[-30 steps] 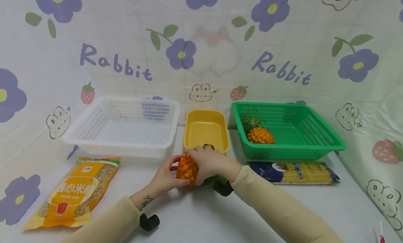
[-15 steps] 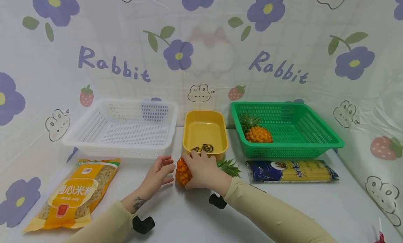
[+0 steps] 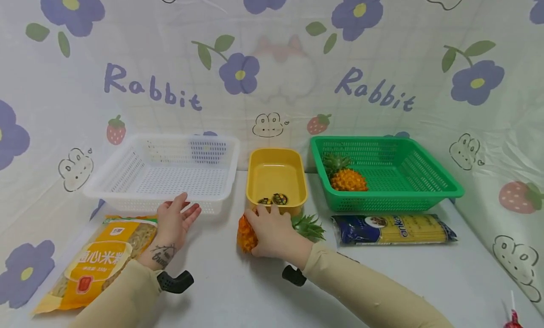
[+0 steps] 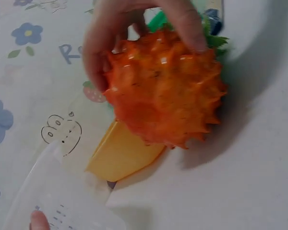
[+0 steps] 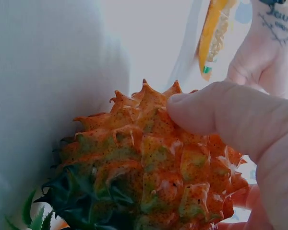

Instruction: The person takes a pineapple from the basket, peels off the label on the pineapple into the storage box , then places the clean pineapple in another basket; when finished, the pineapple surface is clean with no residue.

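A spiky orange pineapple (image 3: 245,236) with green leaves (image 3: 311,228) lies on its side at the front of the yellow tub. My right hand (image 3: 274,231) grips it from above, covering its middle. In the right wrist view the thumb presses on the orange spikes of the pineapple (image 5: 149,177), whose lower left side is dark green. My left hand (image 3: 173,224) holds nothing; its fingers are relaxed and spread, between the noodle bag (image 3: 102,262) and the white basket (image 3: 170,202). One left fingertip (image 4: 39,221) shows before that basket in the left wrist view.
The yellow tub (image 3: 276,169) stands between the white basket and a green basket (image 3: 408,195), which holds another pineapple (image 3: 349,180). A pack of spaghetti (image 3: 395,228) lies before the green basket. A red-wrapped lollipop (image 3: 513,318) is at the lower right.
My left hand has let go of the pineapple and moved left to the noodle bag. My right hand keeps its hold, and the pineapple's leaves now show to its right.
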